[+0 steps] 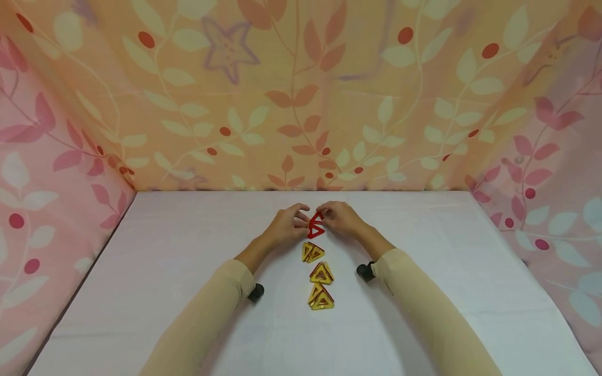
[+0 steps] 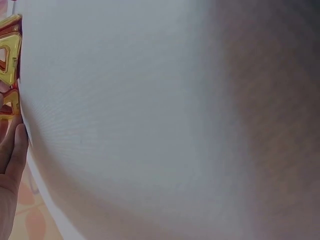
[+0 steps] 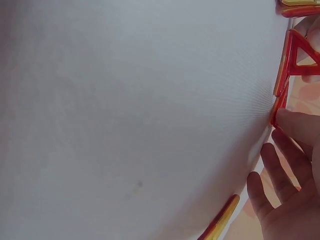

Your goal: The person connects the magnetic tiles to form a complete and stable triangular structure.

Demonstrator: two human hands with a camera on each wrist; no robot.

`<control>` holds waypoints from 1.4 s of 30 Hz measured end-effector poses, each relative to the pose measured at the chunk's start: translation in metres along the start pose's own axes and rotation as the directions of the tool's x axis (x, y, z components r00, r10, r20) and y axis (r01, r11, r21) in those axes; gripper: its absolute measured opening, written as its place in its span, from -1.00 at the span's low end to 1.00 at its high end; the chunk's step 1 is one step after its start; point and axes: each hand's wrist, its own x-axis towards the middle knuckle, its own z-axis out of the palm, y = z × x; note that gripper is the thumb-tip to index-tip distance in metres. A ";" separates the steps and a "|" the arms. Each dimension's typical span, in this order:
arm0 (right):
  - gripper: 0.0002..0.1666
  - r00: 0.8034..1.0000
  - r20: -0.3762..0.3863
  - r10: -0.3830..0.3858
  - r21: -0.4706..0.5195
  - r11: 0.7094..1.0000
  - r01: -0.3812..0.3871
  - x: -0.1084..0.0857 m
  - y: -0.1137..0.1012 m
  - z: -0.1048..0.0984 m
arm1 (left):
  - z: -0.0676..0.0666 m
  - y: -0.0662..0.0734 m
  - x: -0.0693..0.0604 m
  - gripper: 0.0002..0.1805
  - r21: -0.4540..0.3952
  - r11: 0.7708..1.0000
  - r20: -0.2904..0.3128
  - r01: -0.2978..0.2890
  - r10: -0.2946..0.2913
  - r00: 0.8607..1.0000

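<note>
Two red triangular building tiles lie end to end at the far end of a column of tiles, the nearer red tile [image 1: 316, 231] and the farther red tile [image 1: 316, 218]. My left hand [image 1: 287, 224] is at their left side; its thumb and fingers hold the nearer one by its left edge. My right hand [image 1: 345, 216] pinches the farther tile between thumb and forefinger, the other fingers spread in the right wrist view. That view also shows a red tile [image 3: 293, 57] standing near the left fingertips.
Closer to me on the white table [image 1: 164, 313] lie a yellow tile pair [image 1: 313, 253], a middle yellow-and-red group [image 1: 322, 273] and a front yellow-and-red group [image 1: 322, 297]. A yellow-edged tile [image 3: 220, 220] is below the right hand. A patterned cloth [image 1: 291, 104] hangs behind.
</note>
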 end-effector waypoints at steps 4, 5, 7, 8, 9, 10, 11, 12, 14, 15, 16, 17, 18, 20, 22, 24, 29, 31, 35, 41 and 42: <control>-0.63 1.000 0.011 -0.002 -0.019 1.000 0.002 -0.002 0.000 -0.002 | 0.000 0.000 0.000 -0.42 -0.001 1.000 0.000 -0.007 0.007 1.000; -0.63 1.000 0.011 -0.004 -0.021 1.000 0.005 -0.002 0.001 -0.002 | 0.000 0.000 0.000 -0.42 -0.002 1.000 0.001 -0.008 0.008 1.000; -0.64 1.000 0.010 -0.005 -0.017 1.000 0.005 -0.002 0.001 -0.002 | 0.000 0.000 0.001 -0.41 -0.006 1.000 0.001 -0.010 0.010 1.000; -0.65 1.000 0.010 -0.007 -0.014 1.000 0.008 -0.003 0.002 -0.002 | 0.000 0.000 0.000 -0.41 -0.008 1.000 0.002 -0.010 0.010 1.000; -0.65 1.000 0.010 -0.011 -0.011 1.000 0.011 -0.003 0.002 -0.002 | 0.000 0.000 0.000 -0.41 -0.010 1.000 0.002 -0.009 0.009 1.000; -0.66 1.000 0.009 -0.012 -0.007 1.000 0.012 -0.003 0.003 -0.002 | 0.000 0.000 0.000 -0.41 -0.009 1.000 0.001 -0.009 0.009 1.000; -0.66 1.000 0.011 -0.013 -0.005 1.000 0.013 -0.003 0.003 -0.002 | 0.000 0.000 0.000 -0.41 -0.009 1.000 0.002 -0.008 0.008 1.000; -0.67 1.000 0.012 -0.010 -0.004 1.000 0.010 -0.003 0.003 -0.002 | 0.000 0.000 0.000 -0.41 -0.009 1.000 0.002 -0.008 0.008 1.000; -0.67 1.000 0.014 -0.009 -0.004 1.000 0.009 -0.004 0.004 -0.001 | 0.000 -0.001 0.000 -0.41 -0.005 1.000 0.004 -0.008 0.008 1.000; -0.66 1.000 0.014 -0.004 -0.003 1.000 0.004 -0.004 0.004 -0.001 | 0.000 -0.001 0.000 -0.42 -0.005 1.000 0.005 -0.008 0.008 1.000; -0.66 1.000 0.012 -0.005 -0.004 1.000 0.005 -0.005 0.004 -0.001 | 0.000 -0.001 0.000 -0.42 -0.003 1.000 0.005 -0.008 0.008 1.000; -0.65 1.000 0.009 -0.004 -0.003 1.000 0.004 -0.005 0.004 -0.001 | 0.000 -0.001 0.000 -0.42 -0.004 1.000 0.004 -0.009 0.009 1.000; -0.65 1.000 0.005 -0.003 -0.003 1.000 0.003 -0.006 0.004 -0.001 | 0.000 -0.001 0.000 -0.42 -0.004 1.000 0.003 -0.010 0.010 1.000; -0.64 1.000 -0.003 -0.006 -0.001 1.000 0.006 -0.007 0.003 -0.001 | 0.000 -0.001 0.000 -0.43 -0.008 1.000 0.001 -0.009 0.009 1.000; -0.63 1.000 -0.009 -0.010 0.006 1.000 0.010 -0.008 0.003 -0.001 | 0.000 -0.001 0.000 -0.43 -0.010 1.000 0.001 -0.008 0.008 1.000; -0.63 1.000 -0.011 -0.007 0.013 1.000 0.007 -0.009 0.002 0.000 | 0.000 0.000 0.000 -0.43 -0.013 1.000 0.003 -0.007 0.007 1.000; -0.62 1.000 -0.009 -0.010 0.019 1.000 0.010 -0.010 0.002 0.001 | 0.001 0.000 0.000 -0.44 -0.009 1.000 0.004 -0.004 0.004 1.000; -0.63 1.000 -0.009 -0.010 0.023 1.000 0.010 -0.011 0.002 0.002 | 0.001 0.000 -0.001 -0.44 -0.008 1.000 0.003 -0.002 0.002 1.000; -0.63 1.000 -0.024 -0.018 0.030 0.999 0.019 -0.011 0.000 0.002 | 0.001 0.000 -0.001 -0.43 -0.009 1.000 0.000 0.001 -0.001 1.000; -0.63 0.998 -0.052 -0.046 0.042 0.998 0.048 -0.011 0.001 0.004 | 0.000 0.001 -0.002 -0.42 -0.019 1.000 -0.001 -0.002 0.002 1.000; -0.64 0.997 -0.056 -0.048 0.045 0.998 0.050 -0.011 0.001 0.004 | 0.000 0.001 -0.002 -0.42 -0.019 1.000 -0.001 -0.001 0.001 1.000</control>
